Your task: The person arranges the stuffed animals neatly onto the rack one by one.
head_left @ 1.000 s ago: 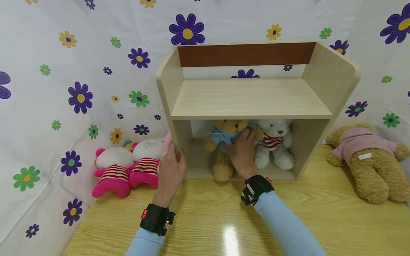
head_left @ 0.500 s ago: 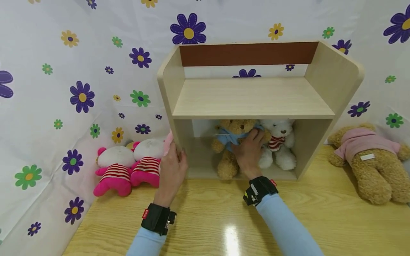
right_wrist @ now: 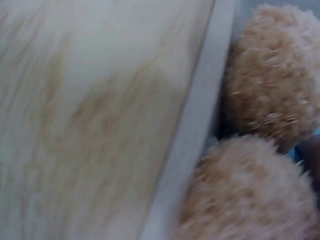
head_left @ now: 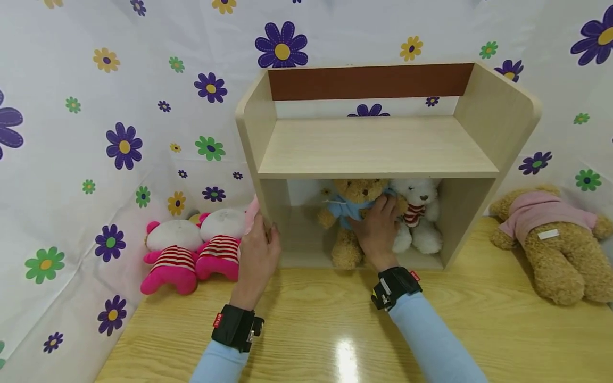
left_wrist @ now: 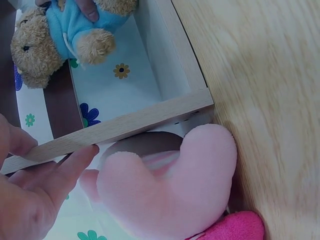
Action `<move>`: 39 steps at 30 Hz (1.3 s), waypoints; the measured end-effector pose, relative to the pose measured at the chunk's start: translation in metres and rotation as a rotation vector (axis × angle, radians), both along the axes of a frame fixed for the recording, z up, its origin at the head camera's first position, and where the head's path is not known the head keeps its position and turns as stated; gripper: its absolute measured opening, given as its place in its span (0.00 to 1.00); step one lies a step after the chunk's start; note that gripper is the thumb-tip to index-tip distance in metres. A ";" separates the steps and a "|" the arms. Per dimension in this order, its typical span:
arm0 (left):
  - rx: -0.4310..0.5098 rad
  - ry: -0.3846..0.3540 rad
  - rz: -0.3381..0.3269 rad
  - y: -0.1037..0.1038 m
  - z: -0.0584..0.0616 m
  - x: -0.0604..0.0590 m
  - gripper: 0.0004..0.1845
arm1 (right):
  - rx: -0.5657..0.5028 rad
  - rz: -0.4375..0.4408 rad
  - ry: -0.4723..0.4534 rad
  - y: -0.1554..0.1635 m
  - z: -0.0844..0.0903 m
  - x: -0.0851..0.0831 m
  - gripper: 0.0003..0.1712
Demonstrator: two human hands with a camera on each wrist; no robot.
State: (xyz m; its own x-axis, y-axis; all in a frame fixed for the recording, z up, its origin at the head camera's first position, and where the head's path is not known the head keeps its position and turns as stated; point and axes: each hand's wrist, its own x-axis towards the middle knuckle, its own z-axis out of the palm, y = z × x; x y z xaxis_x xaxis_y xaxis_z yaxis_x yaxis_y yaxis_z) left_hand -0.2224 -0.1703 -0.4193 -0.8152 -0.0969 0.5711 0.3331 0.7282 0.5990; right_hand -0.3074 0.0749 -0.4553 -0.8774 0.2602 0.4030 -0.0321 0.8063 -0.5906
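A light wooden shelf (head_left: 378,146) stands on the table. My left hand (head_left: 262,231) grips the front edge of its left side panel (left_wrist: 125,127); in the left wrist view the left hand (left_wrist: 45,160) has thumb and fingers either side of the board. In the lower compartment my right hand (head_left: 383,215) holds a brown bear in a blue shirt (head_left: 351,205) round the body, right beside a white bear in a red-striped shirt (head_left: 421,213). The left wrist view shows the brown bear (left_wrist: 55,35); the right wrist view shows only its blurred fur (right_wrist: 270,90).
Two pink plush dolls (head_left: 191,247) lie left of the shelf; a pink plush part (left_wrist: 170,185) presses against the panel. A brown bear in a pink shirt (head_left: 551,239) lies at the right. Floral cloth (head_left: 96,133) hangs behind. The wooden table (head_left: 311,330) is bare in front.
My right hand has slid the brown bear to the right, up against the white bear. The left hand has stayed on the shelf's side panel.
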 end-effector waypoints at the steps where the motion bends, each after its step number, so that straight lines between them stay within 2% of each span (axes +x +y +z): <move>1: 0.002 0.000 0.001 0.000 0.000 0.000 0.17 | 0.011 0.009 0.007 -0.001 0.001 0.001 0.54; 8: 0.005 0.020 0.014 0.002 -0.003 -0.002 0.16 | 0.052 0.080 0.017 -0.001 0.004 0.011 0.55; 10: 0.012 0.018 0.011 0.003 -0.003 -0.002 0.16 | 0.037 0.100 0.045 0.002 0.005 0.016 0.54; 12: 0.010 0.015 0.007 0.004 -0.002 -0.002 0.17 | 0.033 0.116 0.116 0.004 0.004 0.023 0.50; 14: 0.009 0.007 0.004 0.005 -0.003 -0.003 0.19 | 0.113 0.129 0.224 0.006 0.003 0.033 0.45; 17: 0.006 -0.005 0.002 0.004 -0.004 -0.003 0.20 | 0.325 0.197 0.391 0.003 0.000 0.050 0.33; 19: 0.014 -0.008 0.003 0.003 -0.006 -0.003 0.20 | 0.503 0.269 0.453 -0.002 -0.001 0.060 0.28; 20: 0.021 -0.010 0.002 0.003 -0.006 -0.003 0.19 | 0.564 0.315 0.455 -0.004 -0.002 0.063 0.26; 22: 0.025 -0.011 0.000 0.003 -0.006 -0.002 0.20 | 0.654 0.381 0.415 -0.009 -0.003 0.069 0.26; 24: 0.029 -0.019 -0.006 0.004 -0.005 -0.002 0.21 | 0.700 0.411 0.326 -0.011 -0.005 0.073 0.29; 28: 0.022 -0.041 -0.005 0.003 -0.004 -0.001 0.21 | 0.701 0.430 0.144 -0.012 -0.009 0.076 0.37; 31: 0.019 -0.044 0.004 0.003 -0.004 0.000 0.21 | 0.653 0.452 0.045 -0.011 -0.012 0.073 0.36; 35: 0.021 -0.033 0.002 0.003 -0.003 0.000 0.21 | 0.612 0.445 0.018 -0.009 -0.014 0.067 0.31; 39: 0.016 -0.024 -0.002 0.002 -0.003 -0.001 0.21 | 0.599 0.434 0.004 -0.006 -0.013 0.059 0.31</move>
